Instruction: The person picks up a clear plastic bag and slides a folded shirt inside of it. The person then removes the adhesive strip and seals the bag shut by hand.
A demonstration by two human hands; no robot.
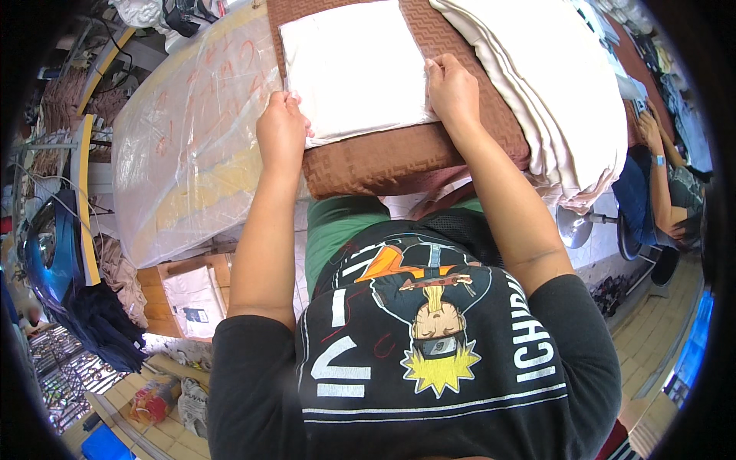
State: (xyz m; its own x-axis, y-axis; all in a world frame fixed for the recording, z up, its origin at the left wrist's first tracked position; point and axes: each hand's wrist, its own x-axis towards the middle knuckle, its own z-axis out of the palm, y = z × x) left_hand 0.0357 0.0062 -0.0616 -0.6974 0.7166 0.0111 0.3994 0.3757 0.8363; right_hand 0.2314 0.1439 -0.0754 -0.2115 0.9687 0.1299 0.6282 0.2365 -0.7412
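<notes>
A white folded cloth (pixel 354 69), flat and roughly square, lies on a brown patterned cover (pixel 383 157) in front of me. Thin, shiny edges along its sides look like clear plastic film. My left hand (pixel 282 129) is closed on its near left edge, thumb and fingers pinched together. Higher up on the opposite side, my right hand (pixel 455 90) pinches the right edge. Both hands rest close to the covered surface, and the cloth stays flat between them.
Left of the cover sits a large bundle wrapped in clear plastic (pixel 192 130). A thick stack of cream cloth (pixel 556 92) is at the right. Below left, a packed white garment (pixel 193 299) lies on a wooden surface. Another person's hand (pixel 650 130) works at far right, near a stool (pixel 573 224).
</notes>
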